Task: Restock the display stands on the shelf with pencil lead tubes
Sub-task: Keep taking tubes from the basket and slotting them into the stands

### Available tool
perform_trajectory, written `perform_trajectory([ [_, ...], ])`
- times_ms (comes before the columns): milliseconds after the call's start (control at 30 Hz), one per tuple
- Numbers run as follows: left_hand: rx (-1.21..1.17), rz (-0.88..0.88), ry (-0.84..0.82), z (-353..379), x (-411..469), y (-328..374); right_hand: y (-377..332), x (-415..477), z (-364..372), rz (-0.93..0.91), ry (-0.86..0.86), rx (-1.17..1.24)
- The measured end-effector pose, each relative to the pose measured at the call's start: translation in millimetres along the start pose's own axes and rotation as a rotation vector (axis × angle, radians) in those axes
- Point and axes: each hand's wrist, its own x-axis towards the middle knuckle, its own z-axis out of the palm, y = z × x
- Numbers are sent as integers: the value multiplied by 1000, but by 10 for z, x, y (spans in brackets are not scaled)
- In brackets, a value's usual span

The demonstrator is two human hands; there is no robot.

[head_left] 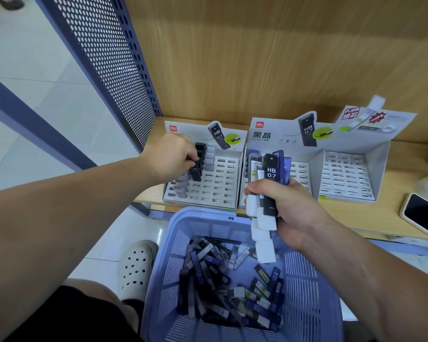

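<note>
Three white slotted display stands sit on the wooden shelf: left [223,183], middle [304,174] and right [344,178]. My left hand [173,156] pinches a black HB 0.7 lead tube [196,172] over the left stand, beside a few black and white tubes standing in its left columns. My right hand [284,206] grips a bundle of lead tubes [267,183], black, blue and clear, with white caps hanging below my fist, in front of the middle stand. A lilac basket [307,280] below holds several loose tubes [232,282].
A phone [423,215] lies on the shelf at the right. A perforated blue panel [109,58] closes the shelf's left side, and a wooden back wall stands behind. My white clog [136,265] is on the tiled floor left of the basket.
</note>
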Motion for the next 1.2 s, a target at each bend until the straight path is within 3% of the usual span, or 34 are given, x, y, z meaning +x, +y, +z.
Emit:
perform_trajectory([
  [367,60,2,4,95,36,10,5,11,6,13,8,4],
  [567,163,-26,-121,94,-14,109,24,15,-1,13,-4,0],
  [700,158,-53,-50,8,-38,261,25,25,9,4,2,4],
  [733,60,-85,16,-52,-49,394,18,28,12,-10,9,10],
  [800,-359,-251,35,-175,-106,770,-4,36,9,-44,46,40],
  [867,-801,-398,-181,-197,-193,1117,-33,52,-9,-82,111,92],
  [900,-914,-436,-304,-177,-250,1255,-41,60,-25,-98,142,123],
  [1033,-1160,-555,-531,-55,-418,1569,-44,62,-119,-139,283,196],
  [1200,-1305,-568,-563,55,-456,1725,-86,-1,-266,-164,328,245],
])
